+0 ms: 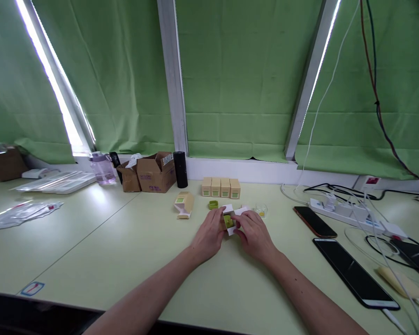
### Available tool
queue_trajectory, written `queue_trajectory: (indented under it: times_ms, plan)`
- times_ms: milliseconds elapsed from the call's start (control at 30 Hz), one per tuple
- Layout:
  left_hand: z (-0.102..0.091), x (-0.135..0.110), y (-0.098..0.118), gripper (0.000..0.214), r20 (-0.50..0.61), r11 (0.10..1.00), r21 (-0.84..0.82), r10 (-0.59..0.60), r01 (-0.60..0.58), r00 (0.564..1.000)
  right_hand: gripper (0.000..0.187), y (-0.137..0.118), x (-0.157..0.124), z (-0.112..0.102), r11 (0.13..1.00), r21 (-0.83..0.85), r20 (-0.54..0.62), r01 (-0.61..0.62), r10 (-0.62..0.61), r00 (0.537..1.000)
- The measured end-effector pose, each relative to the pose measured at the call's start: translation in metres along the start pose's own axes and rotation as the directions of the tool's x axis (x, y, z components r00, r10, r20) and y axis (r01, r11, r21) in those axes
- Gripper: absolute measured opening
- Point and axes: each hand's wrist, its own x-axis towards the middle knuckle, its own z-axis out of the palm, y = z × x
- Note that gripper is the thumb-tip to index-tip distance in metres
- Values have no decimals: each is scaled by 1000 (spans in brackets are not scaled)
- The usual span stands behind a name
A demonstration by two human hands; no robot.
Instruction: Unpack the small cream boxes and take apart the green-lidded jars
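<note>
**Small card box held open between two hands**

The small box (231,231), white flaps spread around a green insert (228,221), sits between the hands, just off the clock's centre toward 4 o'clock. It looks light, its thin card walls likely to crease under a hard squeeze; the sides seem the best hold, leaving the flaps free.

Both forearms slant in from the near edge, at 7 and 5 o'clock. The left hand (208,236) clamps the box's 9 o'clock side, thumb nearer. The right hand (255,232) curls in at 3 o'clock, fingertips at the opening; whether they pinch anything, I cannot tell.

Beyond, from the box: a clear container (261,211) at 2 o'clock, a green piece (213,204) at 11, an opened carton (184,204) at 10, four kraft boxes (220,188) near 12.
</note>
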Motion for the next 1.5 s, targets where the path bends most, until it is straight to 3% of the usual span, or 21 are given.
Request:
queue_trajectory:
  times_ms: [167,333,500,667,900,1000,1167,1333,1500]
  plan:
    - [1,0,-1,79,-11,1000,-20,-7,7,1000,37,-6,0,0,1000,5,-26,1,-1,1000]
    - [0,1,3,74,-13,1000,-11,21,-21,1000,30,-9,-2,0,960,223,-59,-167,184,981]
    - [-1,1,10,73,24,996,46,76,-78,997,9,-9,-1,9,897,289,-38,-335,360,932]
    - [2,0,12,72,83,984,141,96,-107,992,16,-12,-1,15,858,290,-6,-424,445,896]
    - [1,0,10,76,63,978,194,68,-79,996,19,-11,2,10,772,436,-26,-463,525,850]
    - [-1,1,8,78,49,974,217,50,-59,998,22,-12,2,9,687,540,-3,-486,579,815]
    - [-5,2,10,79,44,974,224,21,-31,999,33,-11,2,8,482,695,67,-533,696,715]
    - [-10,3,13,80,7,981,192,9,-11,1000,45,-4,5,6,315,811,81,-492,773,629]
    - [-13,5,7,79,-69,989,147,-15,25,997,49,1,6,2,229,859,88,-459,815,572]
